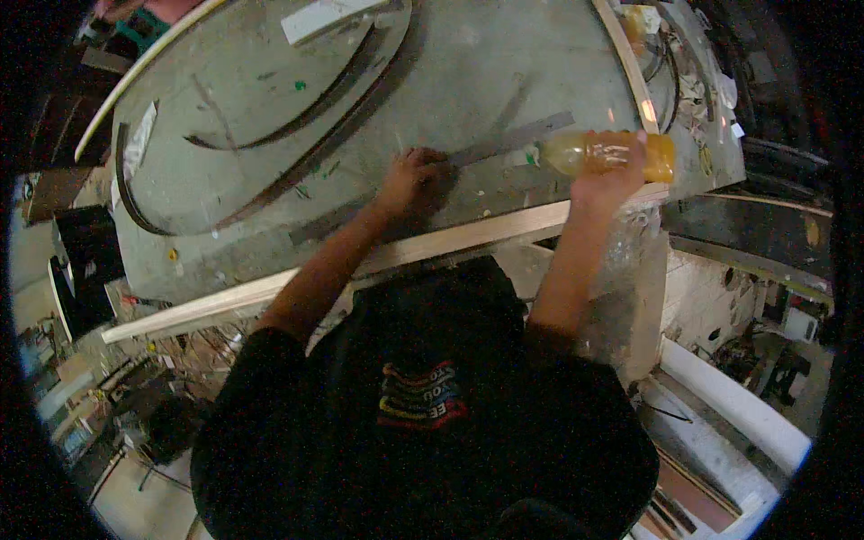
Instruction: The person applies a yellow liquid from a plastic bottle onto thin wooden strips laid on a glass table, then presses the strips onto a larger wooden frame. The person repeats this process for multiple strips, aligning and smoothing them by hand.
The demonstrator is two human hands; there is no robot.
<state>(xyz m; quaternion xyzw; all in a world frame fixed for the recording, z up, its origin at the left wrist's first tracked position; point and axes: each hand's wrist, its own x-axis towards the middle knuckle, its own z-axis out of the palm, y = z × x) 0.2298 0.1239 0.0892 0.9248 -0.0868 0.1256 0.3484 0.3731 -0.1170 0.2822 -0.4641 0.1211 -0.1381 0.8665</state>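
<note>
My right hand [605,184] is wrapped round a clear plastic bottle [657,160] part filled with yellow-orange glue or a similar thick liquid. The bottle lies nearly level in the air, its narrow end pointing left over a flat grey strip [517,138]. That strip runs slantwise across the table near its front edge. Left of the bottle, my left hand [416,184] has its fingers curled down on the strip's middle; the fingertips are partly in shadow. A small whitish patch [526,157] sits by the bottle's narrow end.
Long dark curved strips [337,121] lie on the grey table [504,54]. Pale wooden edging [486,231] runs along the front, and another length [627,63] along the right. A white block [328,18] lies at the far side. Cords and scraps [693,90] crowd the right end.
</note>
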